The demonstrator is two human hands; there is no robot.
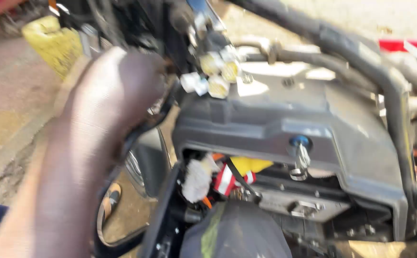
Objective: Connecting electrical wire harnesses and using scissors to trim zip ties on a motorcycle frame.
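the left hand (108, 91), blurred, is closed around dark cables just beside the pale wiring connectors (213, 71) above the grey engine cover (285, 119), the right hand out of view; better to hold the bundle steady, not tugging the plugs.

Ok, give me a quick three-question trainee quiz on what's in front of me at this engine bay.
1. True or false: the left hand is raised to the cluster of pale wire connectors.
2. What sits in the blue lock on the grey plastic housing? A) a key B) a screwdriver C) nothing
3. What colour is the thick hose arching over the housing?

Key: 1 true; 2 A; 3 black.
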